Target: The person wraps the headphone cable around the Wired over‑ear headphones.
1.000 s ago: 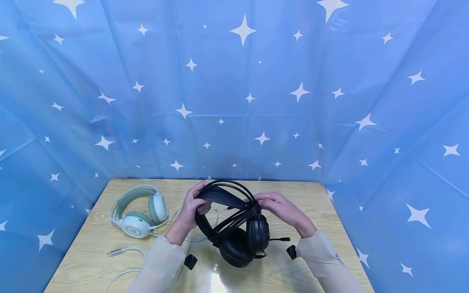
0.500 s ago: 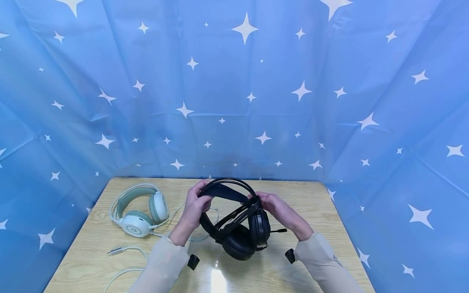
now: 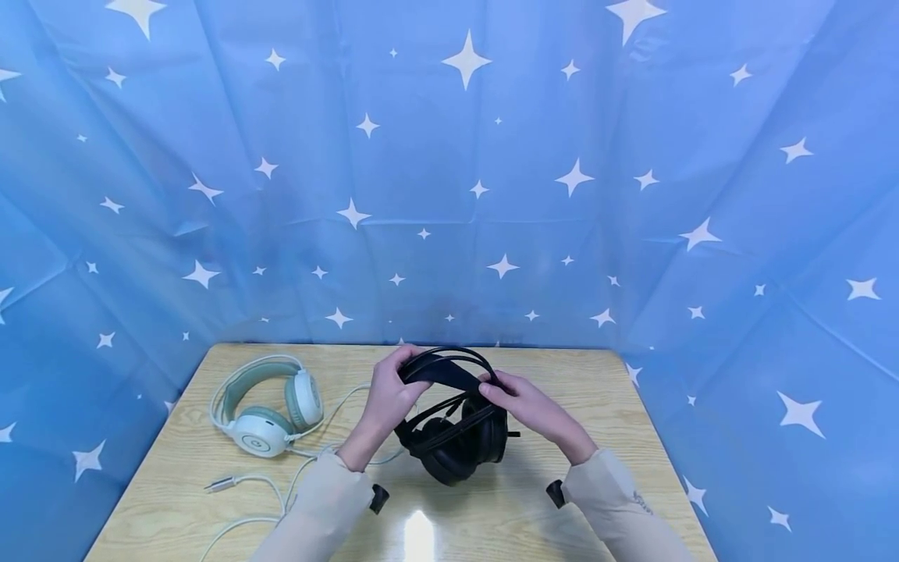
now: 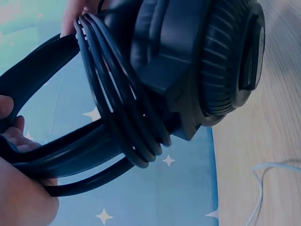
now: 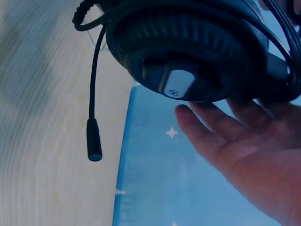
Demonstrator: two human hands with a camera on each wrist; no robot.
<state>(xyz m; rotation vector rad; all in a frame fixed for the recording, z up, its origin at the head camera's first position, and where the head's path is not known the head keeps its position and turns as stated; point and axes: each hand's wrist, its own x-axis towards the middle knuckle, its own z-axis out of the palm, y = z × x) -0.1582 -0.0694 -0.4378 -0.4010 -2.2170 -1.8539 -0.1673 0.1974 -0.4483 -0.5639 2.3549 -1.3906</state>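
Observation:
A black headset (image 3: 444, 460) with a boom microphone (image 5: 94, 141) is held above the table by both hands. Its black cable (image 4: 124, 94) is wound in several loops across the headband and ear cups. My left hand (image 3: 389, 390) grips the padded headband (image 3: 445, 373) on its left part, thumb on the near side. At the headband's right end, my right hand (image 3: 523, 402) pinches the headset beside the cable loops, thumb in front. In the right wrist view its other fingers (image 5: 211, 122) extend close to an ear cup (image 5: 188, 52).
White and green headphones (image 3: 260, 433) lie at the table's left, their pale cable (image 3: 281, 499) trailing toward my left sleeve. The cable's plug (image 3: 221, 484) lies nearer the front. A blue star-patterned curtain (image 3: 421, 195) stands behind the wooden table (image 3: 576, 515).
My left hand has shifted right along with the headband, and the headset has turned and tilted. The right thumb now shows in front of the headband. Less of the boom microphone is visible.

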